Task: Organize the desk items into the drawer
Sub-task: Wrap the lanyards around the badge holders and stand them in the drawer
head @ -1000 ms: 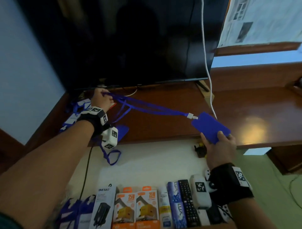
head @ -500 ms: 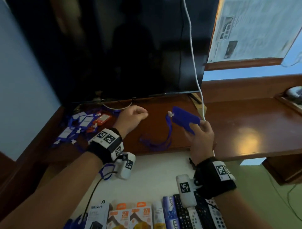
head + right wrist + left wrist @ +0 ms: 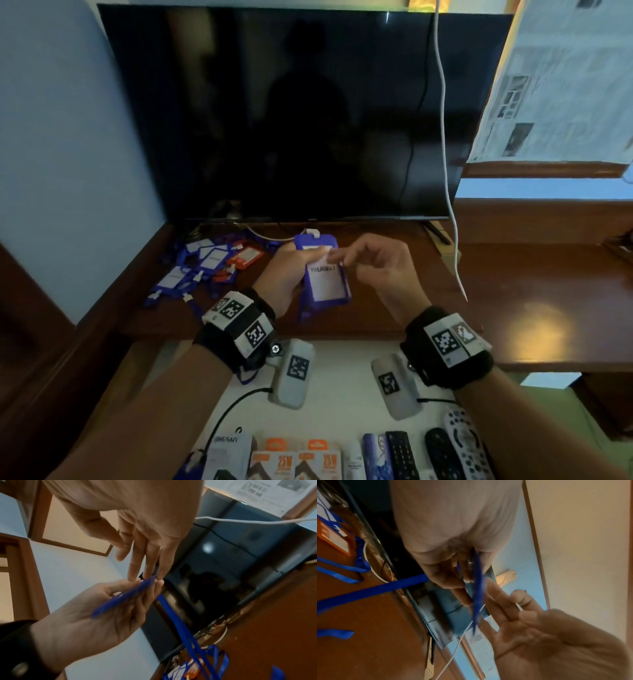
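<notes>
A blue badge holder (image 3: 325, 284) with a white card stands upright above the wooden desk (image 3: 513, 308). My left hand (image 3: 310, 255) grips it between thumb and fingers. Seen edge-on in the wrist views, the badge holder (image 3: 476, 595) (image 3: 126, 596) trails its blue lanyard (image 3: 178, 622) down toward the desk. My right hand (image 3: 349, 253) is just right of it, fingers straight, fingertips (image 3: 145, 574) touching its top edge. Below the desk edge the drawer (image 3: 342, 394) stands pulled out, showing its white bottom.
A pile of blue badge holders (image 3: 205, 263) and an orange one (image 3: 245, 257) lies at the desk's back left. A dark TV (image 3: 291, 113) stands behind, with a white cable (image 3: 445, 137) hanging down. Charger boxes (image 3: 298, 462) and remotes (image 3: 404, 455) line the drawer's near side.
The badge holder passed from my right hand to my left and now faces me with its card. My right hand let go and opened. Both hands came together at the desk's middle.
</notes>
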A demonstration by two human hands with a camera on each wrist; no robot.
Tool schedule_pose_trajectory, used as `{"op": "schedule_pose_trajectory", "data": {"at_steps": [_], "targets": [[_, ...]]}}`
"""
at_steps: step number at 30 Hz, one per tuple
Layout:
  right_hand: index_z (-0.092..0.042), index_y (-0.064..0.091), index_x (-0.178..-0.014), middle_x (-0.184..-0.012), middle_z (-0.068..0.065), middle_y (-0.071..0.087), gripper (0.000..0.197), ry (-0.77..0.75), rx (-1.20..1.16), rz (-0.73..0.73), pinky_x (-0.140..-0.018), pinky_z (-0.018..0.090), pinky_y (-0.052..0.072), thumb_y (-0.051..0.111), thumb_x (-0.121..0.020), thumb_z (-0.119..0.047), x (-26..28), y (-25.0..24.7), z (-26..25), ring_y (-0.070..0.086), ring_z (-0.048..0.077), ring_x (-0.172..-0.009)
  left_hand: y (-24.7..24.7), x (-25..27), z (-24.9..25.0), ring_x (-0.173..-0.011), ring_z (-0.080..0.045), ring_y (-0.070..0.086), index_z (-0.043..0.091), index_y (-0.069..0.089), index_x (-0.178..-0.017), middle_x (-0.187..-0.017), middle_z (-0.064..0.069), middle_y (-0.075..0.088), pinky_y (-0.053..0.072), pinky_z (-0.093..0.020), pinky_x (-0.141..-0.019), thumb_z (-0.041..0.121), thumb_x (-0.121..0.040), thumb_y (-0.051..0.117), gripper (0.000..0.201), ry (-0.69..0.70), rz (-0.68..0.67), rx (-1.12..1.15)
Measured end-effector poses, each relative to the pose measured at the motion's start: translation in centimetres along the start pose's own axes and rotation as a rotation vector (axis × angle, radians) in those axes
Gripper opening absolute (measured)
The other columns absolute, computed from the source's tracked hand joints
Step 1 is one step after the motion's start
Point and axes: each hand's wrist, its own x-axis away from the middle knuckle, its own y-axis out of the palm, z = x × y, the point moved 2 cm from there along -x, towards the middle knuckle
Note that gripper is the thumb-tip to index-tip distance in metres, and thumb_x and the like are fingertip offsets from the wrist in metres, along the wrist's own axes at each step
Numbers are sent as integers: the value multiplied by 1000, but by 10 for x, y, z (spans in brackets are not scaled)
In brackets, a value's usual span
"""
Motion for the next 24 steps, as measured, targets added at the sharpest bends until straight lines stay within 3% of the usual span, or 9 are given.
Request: {"op": "schedule_pose_trajectory", "data": {"at_steps": [2, 5, 7, 9, 14, 17, 20, 22, 24], "targets": [[-1, 58, -86, -96, 16, 69, 13, 10, 125, 62, -83, 32, 54, 53, -83, 10, -13, 5, -4, 67, 22, -95, -14, 6, 6, -83, -22, 65, 8, 60, -111, -92, -7, 68, 53, -36, -79, 10, -95, 53, 17, 20, -36, -84], [-12, 56, -108, -117, 4, 63, 28, 58, 209, 103, -94, 31, 49, 60, -84, 2, -35, 23, -9, 60, 12, -111, -43, 13, 20, -86, -14, 68, 17, 59, -111, -98, -2, 69, 56, -32, -80, 12, -94, 56, 17, 81, -127, -220], [-19, 49, -123, -132, -4, 53, 48, 131, 225, 22, -103, 30, 40, 67, -79, -14, -48, 37, -14, 49, 8, -124, -55, 17, 32, -83, -9, 68, 16, 56, -119, -98, 0, 68, 58, -25, -73, 11, -93, 59, 27, 150, -198, -284], [-16, 47, -129, -134, -2, 52, 58, 177, 177, -79, -103, 29, 40, 67, -74, -20, -61, 56, -21, 49, 9, -124, -70, 22, 48, -82, -11, 68, 12, 53, -124, -98, -2, 67, 58, -26, -72, 11, -90, 61, 35, 193, -255, -309], [-11, 61, -101, -93, 4, 67, 19, 223, 48, -187, -73, 24, 55, 66, -83, -6, -74, 101, -41, 67, 12, -82, -101, 31, 79, -95, -20, 67, 12, 54, -123, -107, -7, 65, 58, -36, -81, 12, -90, 61, 35, 264, -349, -367], [-10, 62, -101, -92, 5, 68, 14, 246, 39, -117, -69, 23, 56, 62, -87, -8, -69, 126, -43, 69, 12, -79, -120, 36, 84, -100, -29, 66, 15, 53, -125, -113, -15, 63, 56, -45, -84, 14, -88, 63, 39, 278, -324, -336], [-17, 62, -104, -96, 2, 70, 15, 301, -48, -27, -68, 21, 55, 58, -90, -18, -51, 151, -39, 70, 12, -81, -139, 37, 85, -97, -30, 66, 19, 51, -126, -113, -15, 63, 57, -42, -80, 8, -89, 60, 40, 273, -233, -168], [-21, 60, -105, -95, 2, 71, 15, 346, -126, -13, -70, 26, 56, 58, -90, -20, -38, 167, -32, 69, 17, -81, -149, 36, 83, -93, -26, 65, 19, 50, -126, -109, -10, 63, 57, -38, -77, 4, -91, 54, 38, 238, -153, 10], [-20, 60, -101, -87, 13, 69, 17, 384, -116, 1, -68, 36, 52, 65, -86, -26, -29, 181, -24, 63, 28, -74, -154, 35, 79, -90, -22, 63, 17, 49, -128, -104, -7, 63, 56, -37, -75, 3, -94, 51, 37, 222, -67, 123]]}}
